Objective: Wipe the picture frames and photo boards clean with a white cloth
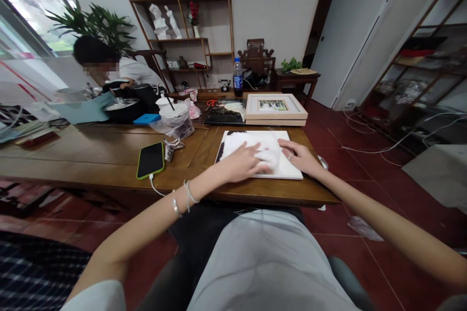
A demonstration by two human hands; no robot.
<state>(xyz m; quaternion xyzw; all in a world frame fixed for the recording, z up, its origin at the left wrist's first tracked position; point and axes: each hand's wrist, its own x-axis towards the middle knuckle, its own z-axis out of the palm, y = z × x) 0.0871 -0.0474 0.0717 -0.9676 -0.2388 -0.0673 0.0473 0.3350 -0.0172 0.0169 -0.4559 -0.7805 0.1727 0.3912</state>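
Observation:
A white flat board (288, 171) lies on the wooden table (91, 155) in front of me, with a dark strip along its left and top edges. On it sits a crumpled white tissue or cloth (269, 154). My left hand (242, 163) rests on the board with fingers pressed onto the white wad. My right hand (298, 154) lies flat on the board's right side, fingers stretched out, touching the wad's right edge.
A phone in a green case (151, 159) with a white cable lies left of the board. Stacked picture frames (275, 108), a dark tray (223, 115), a plastic bag with a lidded tub (175, 119) and a bottle (238, 77) stand behind. Another person (109, 65) sits at the far left.

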